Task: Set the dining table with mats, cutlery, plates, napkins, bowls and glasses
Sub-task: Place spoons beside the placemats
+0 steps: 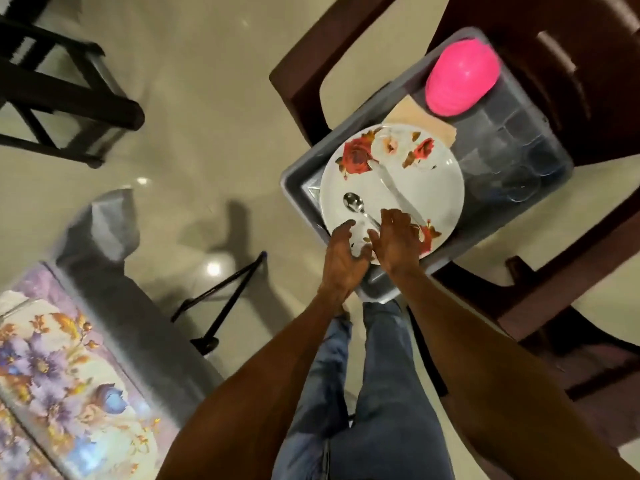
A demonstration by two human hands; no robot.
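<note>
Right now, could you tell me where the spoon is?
In the head view, right of centre, the spoon lies on the floral plate beside the knife, its handle under the right hand.

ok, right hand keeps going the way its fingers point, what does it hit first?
Most likely the spoon: the right hand points up-left across the plate, with its fingertips right at the spoon's handle. The knife lies just to the right of that line. Height above the plate is unclear.
</note>
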